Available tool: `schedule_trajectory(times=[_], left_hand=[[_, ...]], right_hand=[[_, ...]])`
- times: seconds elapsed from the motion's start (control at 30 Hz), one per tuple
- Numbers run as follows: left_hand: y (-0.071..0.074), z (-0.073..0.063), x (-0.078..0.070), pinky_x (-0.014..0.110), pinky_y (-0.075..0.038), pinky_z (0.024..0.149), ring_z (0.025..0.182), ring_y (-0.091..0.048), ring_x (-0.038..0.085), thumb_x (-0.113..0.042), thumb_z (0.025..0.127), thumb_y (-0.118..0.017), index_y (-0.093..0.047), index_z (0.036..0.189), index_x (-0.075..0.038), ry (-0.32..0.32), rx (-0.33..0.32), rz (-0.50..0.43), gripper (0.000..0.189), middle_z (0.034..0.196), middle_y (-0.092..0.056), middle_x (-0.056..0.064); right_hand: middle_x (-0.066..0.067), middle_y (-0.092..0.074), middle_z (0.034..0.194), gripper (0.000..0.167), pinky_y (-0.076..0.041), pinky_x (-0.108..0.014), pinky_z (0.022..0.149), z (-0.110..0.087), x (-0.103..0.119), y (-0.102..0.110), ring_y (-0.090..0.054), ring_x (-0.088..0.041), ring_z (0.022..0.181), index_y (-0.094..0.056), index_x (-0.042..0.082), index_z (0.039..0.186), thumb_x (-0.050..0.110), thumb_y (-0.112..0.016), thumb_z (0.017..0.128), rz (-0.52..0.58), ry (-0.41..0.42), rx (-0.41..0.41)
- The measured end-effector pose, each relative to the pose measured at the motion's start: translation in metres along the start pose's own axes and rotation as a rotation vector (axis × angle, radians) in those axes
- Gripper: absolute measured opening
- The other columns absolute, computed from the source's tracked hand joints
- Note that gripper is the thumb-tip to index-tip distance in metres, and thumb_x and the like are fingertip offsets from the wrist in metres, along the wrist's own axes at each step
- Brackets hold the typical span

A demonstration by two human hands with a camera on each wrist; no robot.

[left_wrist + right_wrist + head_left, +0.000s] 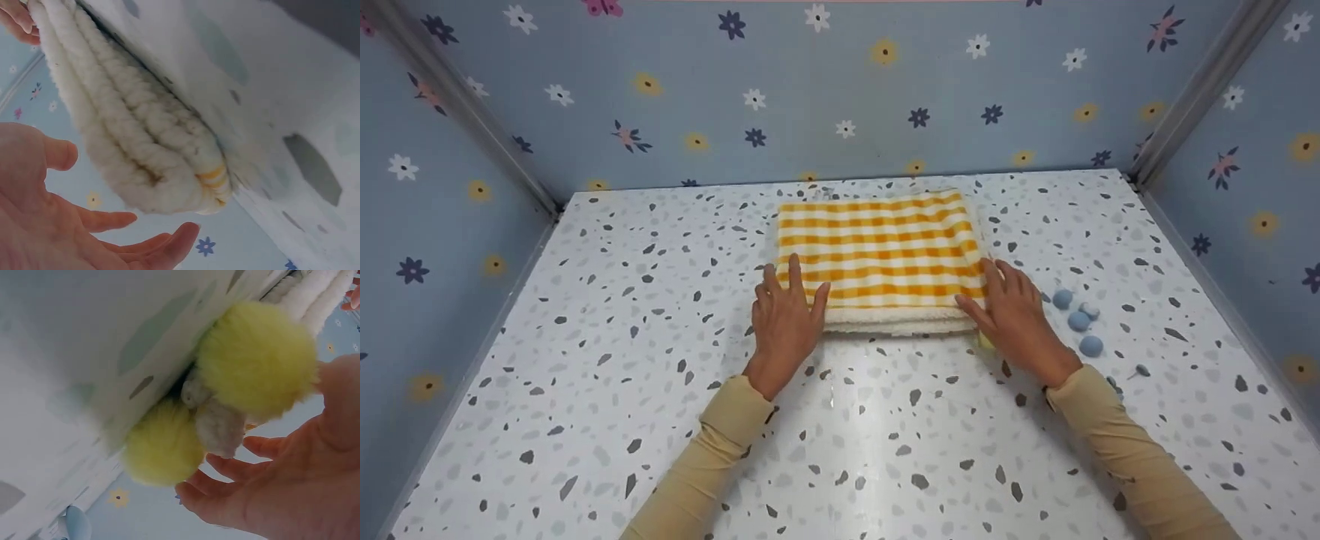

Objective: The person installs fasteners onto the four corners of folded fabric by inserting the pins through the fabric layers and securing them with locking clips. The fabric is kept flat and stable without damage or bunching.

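Note:
A folded yellow-and-white checked cloth [877,251] with cream fleece on its underside lies on the speckled table. My left hand [789,319] rests at its near left corner, fingers extended and thumb over the edge. At the near right corner, my right hand [1020,322] lies with its fingers fairly straight along the side. The left wrist view shows the thick fleece folds [129,124] stacked beside the open palm. Two fluffy yellow pompoms, a bigger-looking one [259,360] and another [163,444], stick out at the cloth's right end, near the right hand's fingers.
Several blue balls [1090,346] sit right of the right hand, and a small grey pin-like piece [1140,371] lies nearer. Flower-patterned panels, including the back wall [877,90], enclose the speckled table [622,300] at the back and both sides.

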State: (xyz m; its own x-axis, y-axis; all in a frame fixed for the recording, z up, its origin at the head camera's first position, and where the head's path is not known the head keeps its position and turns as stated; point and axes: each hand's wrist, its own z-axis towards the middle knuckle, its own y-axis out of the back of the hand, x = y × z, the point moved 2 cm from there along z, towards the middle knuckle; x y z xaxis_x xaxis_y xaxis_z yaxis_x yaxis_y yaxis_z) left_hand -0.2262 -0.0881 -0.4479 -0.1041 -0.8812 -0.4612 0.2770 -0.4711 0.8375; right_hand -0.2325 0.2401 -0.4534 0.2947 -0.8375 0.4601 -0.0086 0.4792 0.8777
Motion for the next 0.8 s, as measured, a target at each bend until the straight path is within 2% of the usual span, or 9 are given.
schedule_trajectory(times=[0.13,0.33,0.47,0.8], left_hand=[[-0.0001,0.0033,0.0051,0.065,-0.048,0.089,0.123,-0.047,0.060,-0.046,0.109,-0.045,-0.028,0.162,-0.007,0.068,0.124,-0.046,0.068,0.152,-0.027,0.042],[0.0001,0.0037,0.0086,0.068,-0.047,0.089,0.130,-0.041,0.060,-0.042,0.110,-0.042,-0.023,0.163,-0.005,0.135,0.250,-0.129,0.067,0.154,-0.023,0.042],[-0.0005,0.0042,0.0080,0.065,-0.049,0.088,0.127,-0.043,0.058,-0.037,0.110,-0.043,-0.027,0.160,0.000,0.147,0.271,-0.137,0.064,0.150,-0.027,0.041],[-0.0031,0.0038,0.0070,0.060,-0.045,0.095,0.121,-0.043,0.057,-0.021,0.108,-0.047,-0.033,0.154,0.007,0.142,0.263,-0.199,0.056,0.143,-0.028,0.043]], right_hand=[[-0.031,-0.016,0.163,0.084,-0.008,-0.067,0.117,0.0024,-0.0048,0.0023,-0.013,-0.050,0.150,-0.006,0.009,0.165,0.056,-0.042,0.107,0.049,-0.057,0.082],[-0.034,-0.027,0.159,0.086,-0.015,-0.069,0.114,0.0036,-0.0088,0.0033,-0.023,-0.053,0.146,-0.002,0.009,0.165,0.056,-0.042,0.107,0.060,-0.069,0.141],[-0.035,-0.034,0.156,0.087,-0.019,-0.070,0.111,0.0044,-0.0099,0.0035,-0.030,-0.054,0.141,-0.003,0.007,0.165,0.057,-0.043,0.106,0.042,-0.078,0.149],[-0.037,-0.034,0.152,0.087,-0.018,-0.069,0.112,0.0039,-0.0105,0.0045,-0.029,-0.054,0.140,-0.004,0.007,0.165,0.058,-0.042,0.106,0.066,-0.111,0.200]])
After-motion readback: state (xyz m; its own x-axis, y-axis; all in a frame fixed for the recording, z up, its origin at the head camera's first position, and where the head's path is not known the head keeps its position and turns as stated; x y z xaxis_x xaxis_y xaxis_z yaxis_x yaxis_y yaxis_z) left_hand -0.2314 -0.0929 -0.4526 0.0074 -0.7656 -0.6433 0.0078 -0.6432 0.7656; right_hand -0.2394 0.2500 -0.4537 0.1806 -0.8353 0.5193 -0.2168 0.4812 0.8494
